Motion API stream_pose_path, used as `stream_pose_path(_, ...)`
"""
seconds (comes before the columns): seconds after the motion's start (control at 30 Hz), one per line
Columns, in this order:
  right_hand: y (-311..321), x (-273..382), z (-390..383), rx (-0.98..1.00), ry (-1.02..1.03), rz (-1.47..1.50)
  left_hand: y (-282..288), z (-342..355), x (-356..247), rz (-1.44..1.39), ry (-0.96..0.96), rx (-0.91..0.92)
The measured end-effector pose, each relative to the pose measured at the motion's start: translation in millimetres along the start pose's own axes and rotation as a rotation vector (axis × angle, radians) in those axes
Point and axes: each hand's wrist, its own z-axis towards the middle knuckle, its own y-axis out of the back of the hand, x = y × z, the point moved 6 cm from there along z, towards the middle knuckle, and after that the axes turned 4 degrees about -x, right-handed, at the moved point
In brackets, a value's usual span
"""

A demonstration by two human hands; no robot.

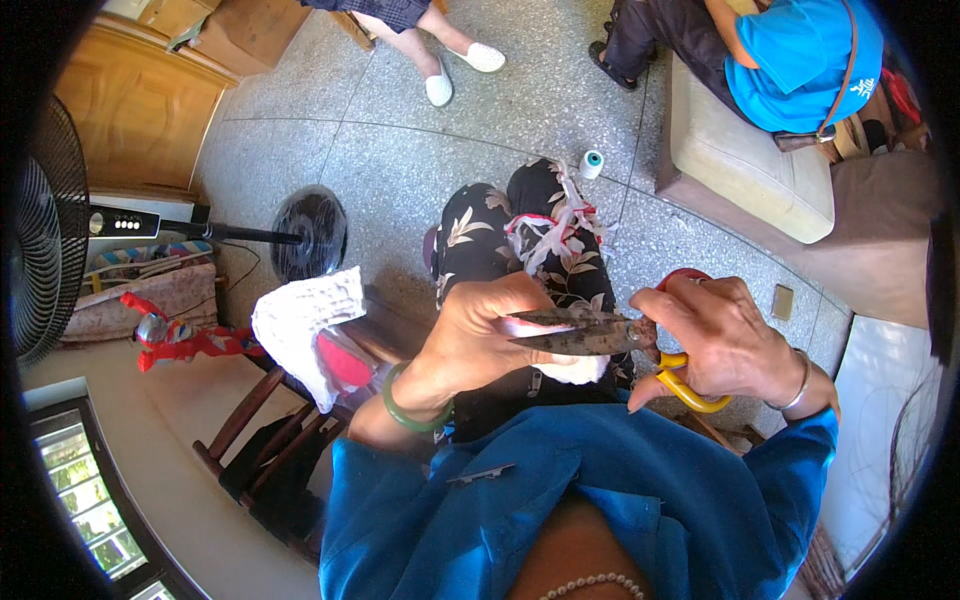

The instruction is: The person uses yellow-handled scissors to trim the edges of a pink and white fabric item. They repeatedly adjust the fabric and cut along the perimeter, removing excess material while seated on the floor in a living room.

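Observation:
My right hand grips scissors with dark, stained blades and a yellow handle loop. The blades point left and stand slightly apart. A red curve shows behind the right knuckles; I cannot tell whether it is the other loop. My left hand is closed around a white cloth piece with a pinkish part, mostly hidden by hand and blades. The blades reach between the left thumb and fingers; whether they touch the cloth is unclear. White and red fabric scraps lie on my dark, leaf-patterned trousers.
To my left, folded white cloths with a pink piece rest by a dark wooden chair. A black fan and its round base stand beyond. A thread spool sits on the floor. Two people sit ahead, one on a beige sofa.

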Motion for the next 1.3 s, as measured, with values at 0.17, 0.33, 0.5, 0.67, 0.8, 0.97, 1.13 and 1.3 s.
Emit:
stream_pose_path(0.17, 8.8, 5.3, 4.8, -0.068, 0.019, 0.043, 1.8, 1.3, 1.4, 0.071, 0.009, -0.018)
stream_pose_path(0.33, 6.3, 5.8, 7.3, -0.025, -0.002, 0.053, 0.9, -0.3, 1.7, -0.008, 0.05, -0.072)
stream_pose_path(0.5, -0.1, 4.7, 1.5, -0.036, -0.006, 0.044, 1.5, -0.3, 3.2, 0.0, -0.014, -0.036)
stream_pose_path(0.67, 0.2, 6.4, 0.1, -0.016, -0.019, -0.019, 0.9, -1.4, 1.3, -0.023, -0.023, -0.011)
stream_pose_path(0.8, 3.3, 7.3, -1.3, -0.012, 0.016, -0.054, 0.7, -1.7, 0.7, -0.058, -0.029, 0.005)
stream_pose_path(0.97, 9.4, 8.2, 0.8, -0.07, 0.073, -0.067, 1.8, -2.1, -0.8, -0.075, -0.066, -0.005)
stream_pose_path(1.13, 15.4, 8.0, -0.3, -0.045, 0.117, -0.12, 1.8, -3.9, 0.5, 0.057, -0.034, 0.053)
stream_pose_path(1.3, 15.5, -8.0, 7.7, -0.096, -0.007, -0.01, 7.0, -3.3, 1.4, -0.038, 0.093, 0.012)
